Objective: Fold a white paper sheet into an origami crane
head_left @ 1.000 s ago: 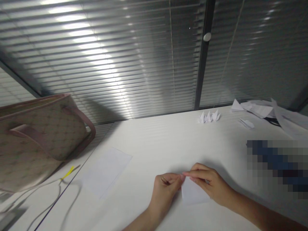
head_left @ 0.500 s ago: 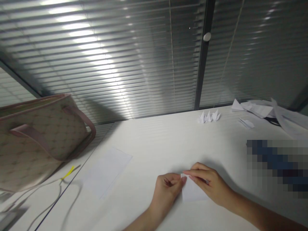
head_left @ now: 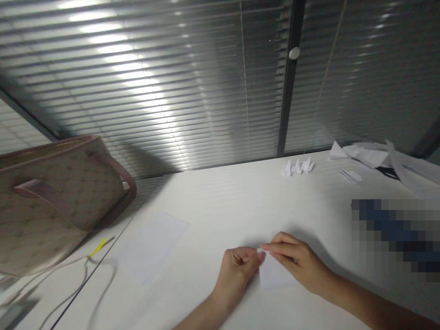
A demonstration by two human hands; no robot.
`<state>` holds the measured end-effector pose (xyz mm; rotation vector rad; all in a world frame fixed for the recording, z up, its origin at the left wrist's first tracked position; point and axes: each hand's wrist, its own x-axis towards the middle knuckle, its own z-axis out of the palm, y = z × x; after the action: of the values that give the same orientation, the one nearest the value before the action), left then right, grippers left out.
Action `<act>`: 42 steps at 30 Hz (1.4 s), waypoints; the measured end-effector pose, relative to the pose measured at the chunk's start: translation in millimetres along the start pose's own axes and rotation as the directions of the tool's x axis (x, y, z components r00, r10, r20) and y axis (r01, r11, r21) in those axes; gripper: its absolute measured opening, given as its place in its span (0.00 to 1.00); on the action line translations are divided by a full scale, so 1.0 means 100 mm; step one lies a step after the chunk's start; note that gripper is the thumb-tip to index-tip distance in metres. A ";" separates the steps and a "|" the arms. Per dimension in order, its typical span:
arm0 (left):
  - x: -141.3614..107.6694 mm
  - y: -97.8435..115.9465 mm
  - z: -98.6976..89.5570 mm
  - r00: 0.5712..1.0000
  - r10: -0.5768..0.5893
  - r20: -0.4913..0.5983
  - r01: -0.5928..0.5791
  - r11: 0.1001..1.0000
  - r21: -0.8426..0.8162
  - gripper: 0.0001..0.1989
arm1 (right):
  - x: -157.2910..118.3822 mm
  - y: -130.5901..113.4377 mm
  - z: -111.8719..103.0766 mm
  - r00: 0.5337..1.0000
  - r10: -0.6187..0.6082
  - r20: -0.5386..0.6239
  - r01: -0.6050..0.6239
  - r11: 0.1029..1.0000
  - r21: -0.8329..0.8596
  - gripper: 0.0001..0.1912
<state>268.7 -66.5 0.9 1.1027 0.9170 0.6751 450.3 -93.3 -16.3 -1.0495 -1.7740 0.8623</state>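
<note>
A small white paper [head_left: 277, 274] lies low on the white table between my hands. My left hand [head_left: 239, 270] pinches its upper left corner between thumb and fingers. My right hand [head_left: 298, 259] has its fingertips on the same corner, thumb and fingers closed on the paper's top edge, and it covers the paper's right part. The fingertips of both hands nearly meet there. To the left, a larger white sheet [head_left: 154, 247] lies flat on the table.
A patterned bag [head_left: 58, 206] with pink handles stands at the left, near cables with a yellow tie [head_left: 98, 247]. Small folded papers [head_left: 297, 167] stand at the back, a flat folded piece [head_left: 351, 175] beside them. Loose papers [head_left: 373, 155] lie back right; a blurred dark object [head_left: 395, 233] is at right.
</note>
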 end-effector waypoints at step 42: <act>0.06 0.05 -0.11 0.859 0.434 0.272 -0.350 0.109 0.931 0.18 | 0.18 0.22 -0.09 0.999 0.037 0.017 -0.028 0.929 -0.369 0.14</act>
<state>261.7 -55.2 1.8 2.6153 1.1256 0.5094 460.5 -66.6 -25.9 -1.3151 -1.9925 0.5706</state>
